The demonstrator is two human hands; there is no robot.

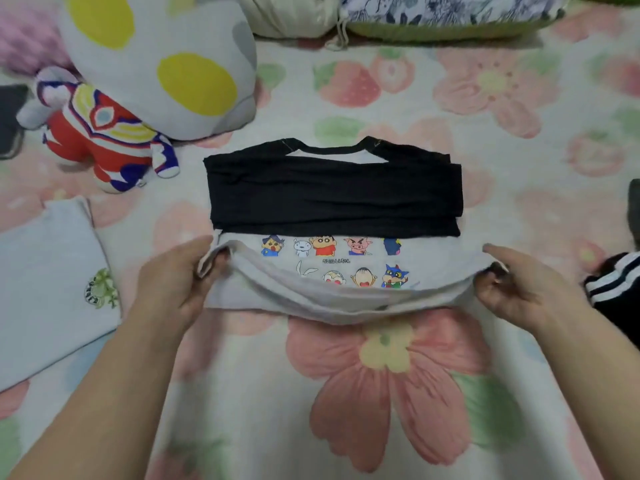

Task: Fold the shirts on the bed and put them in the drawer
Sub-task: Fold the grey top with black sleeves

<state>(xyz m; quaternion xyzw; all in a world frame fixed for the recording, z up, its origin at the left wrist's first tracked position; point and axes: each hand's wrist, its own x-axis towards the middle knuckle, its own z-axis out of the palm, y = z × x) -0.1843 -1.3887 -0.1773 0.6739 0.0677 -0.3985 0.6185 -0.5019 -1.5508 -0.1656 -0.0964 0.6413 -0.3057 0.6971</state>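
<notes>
Hands (349, 282) pinch shirt (332, 199) hem; fingertips hidden underneath.

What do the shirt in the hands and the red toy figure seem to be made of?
The shirt looks like soft matte knit, perhaps cotton jersey: it sags and creases between the left hand and right hand. The red toy figure looks like stuffed plush fabric: rounded limbs, slightly fuzzy surface.

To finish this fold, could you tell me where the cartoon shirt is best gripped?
Grip the cartoon shirt at its two near hem corners, from the near side: the hem is the free edge, sleeves lie folded across the top.
</notes>
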